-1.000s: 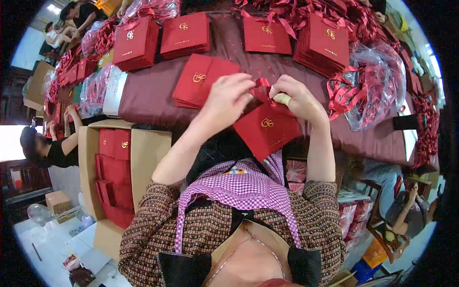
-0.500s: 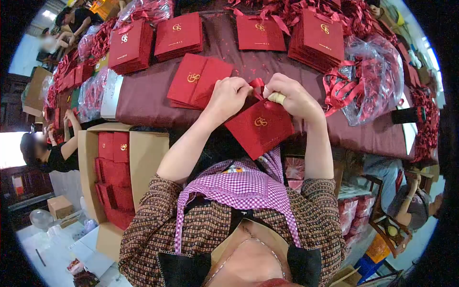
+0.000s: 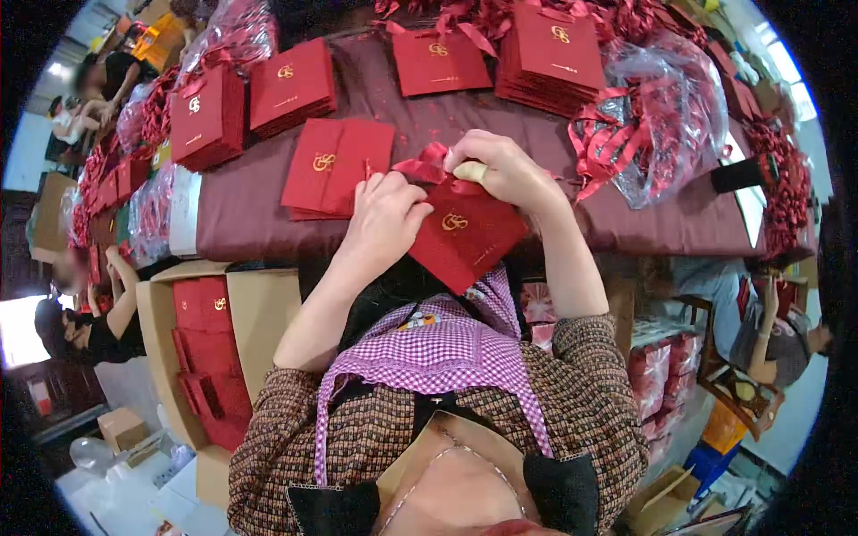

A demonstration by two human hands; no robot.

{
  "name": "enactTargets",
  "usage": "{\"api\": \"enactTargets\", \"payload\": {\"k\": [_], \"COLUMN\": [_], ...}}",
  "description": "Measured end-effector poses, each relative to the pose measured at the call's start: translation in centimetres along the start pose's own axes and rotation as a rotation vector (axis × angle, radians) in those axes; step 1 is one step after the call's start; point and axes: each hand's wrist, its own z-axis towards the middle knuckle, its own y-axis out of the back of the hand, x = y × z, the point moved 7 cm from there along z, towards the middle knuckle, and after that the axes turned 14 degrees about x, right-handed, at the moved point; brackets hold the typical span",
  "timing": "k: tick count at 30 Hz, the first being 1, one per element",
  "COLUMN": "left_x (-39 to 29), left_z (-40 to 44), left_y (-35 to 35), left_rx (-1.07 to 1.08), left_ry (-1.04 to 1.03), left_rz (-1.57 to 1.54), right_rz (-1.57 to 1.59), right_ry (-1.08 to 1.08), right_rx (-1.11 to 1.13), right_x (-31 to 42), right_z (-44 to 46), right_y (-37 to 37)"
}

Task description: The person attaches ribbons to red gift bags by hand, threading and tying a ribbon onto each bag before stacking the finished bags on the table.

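A small red paper gift bag (image 3: 465, 237) with a gold emblem hangs tilted at the table's front edge, close to my apron. My right hand (image 3: 500, 170), with yellowish wrap on a finger, pinches the red ribbon (image 3: 418, 169) at the bag's top edge. To its left, my left hand (image 3: 382, 219) is closed, fingers curled at the ribbon's loose end; a thin red tip shows above them. Just beyond my left hand lie some red bags (image 3: 335, 165), flat and overlapping. The knot or loop under my right fingers is partly hidden.
Stacks of red bags (image 3: 290, 85) line the table's far side, with another tall stack (image 3: 554, 58) at right. A clear plastic bag of ribbons (image 3: 666, 125) lies right. An open carton (image 3: 264, 313) with red bags stands below left. Other people sit at both sides.
My left hand has drawn away from my right, left and toward me, and more ribbon shows between them. My right hand stays at the bag's top. The whole view has shifted slightly.
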Motion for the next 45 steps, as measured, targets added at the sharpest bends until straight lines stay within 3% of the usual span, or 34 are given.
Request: {"api": "enactTargets", "payload": {"k": [2, 4, 5, 6, 9, 16, 17, 19, 20, 22, 25, 29, 32, 33, 35, 37, 41, 45], "left_x": [0.4, 1.0, 0.8, 1.1, 2.2, 2.7, 3.0, 3.6, 4.1, 5.0, 5.0, 5.2, 5.3, 4.9, 4.9, 4.7, 4.4, 4.2], "left_z": [0.1, 0.2, 0.1, 0.2, 0.6, 1.1, 1.1, 1.1, 1.3, 1.5, 1.7, 1.8, 1.7, 1.4, 1.2, 1.2, 0.9, 0.6], "left_y": [-0.1, 0.0, 0.5, 0.4, -0.1, -0.2, -0.2, -0.4, -0.6, -1.1, -1.0, -1.0, -1.1, -0.9, -1.3, -1.4, -1.0, -1.0], "left_rx": [-0.012, -0.001, -0.009, -0.012, 0.014, 0.092, 0.112, 0.09, 0.069, 0.058, 0.056, 0.034, 0.068, 0.121, 0.177, 0.158, 0.174, 0.177], "left_ry": [-0.019, 0.032, 0.042, 0.044, 0.053, 0.184, 0.215, 0.219, 0.206, 0.215, 0.252, 0.227, 0.212, 0.232, 0.254, 0.142, 0.124, 0.118], "left_rz": [-0.027, -0.102, -0.095, -0.096, -0.157, -0.369, -0.389, -0.411, -0.439, -0.477, -0.557, -0.581, -0.642, -0.723, -0.805, -0.852, -0.806, -0.824], "right_rz": [0.206, 0.165, 0.062, -0.08, -0.322, -0.436, -0.379, 0.067, 0.172, 0.52, 1.038, 1.16, 1.231, 1.17, 0.972, 0.618, -0.203, -0.432], "right_ry": [-0.13, -0.108, -0.129, -0.015, -0.273, -0.301, -0.333, -0.366, -0.275, -0.299, 0.085, 0.184, 0.043, 0.039, -0.223, -0.185, -0.078, 0.048], "right_rx": [-0.042, -0.147, -0.235, -0.283, -0.185, -0.338, -0.415, -0.476, -0.484, -0.389, -0.319, -0.285, -0.337, -0.307, -0.339, -0.356, -0.413, -0.532], "right_x": [-0.9, -1.2, -1.9, -2.2, -3.9, -6.2, -6.6, -7.4, -6.4, -4.8, -4.1, -3.6, -2.7, -2.5, -2.6, -2.2, 2.2, 4.2], "right_z": [-0.4, -1.8, -3.2, -4.3, -7.5, -10.5, -10.9, -11.6, -11.5, -11.4, -10.7, -9.5, -8.9, -8.3, -8.0, -6.9, -5.5, -5.1], "right_y": [0.0, 2.0, 3.2, 4.1, 5.2, 4.3, 4.5, 4.5, 4.7, 4.0, 1.9, -0.3, -2.1, -2.5, -3.5, -3.9, -3.4, -3.6]}}
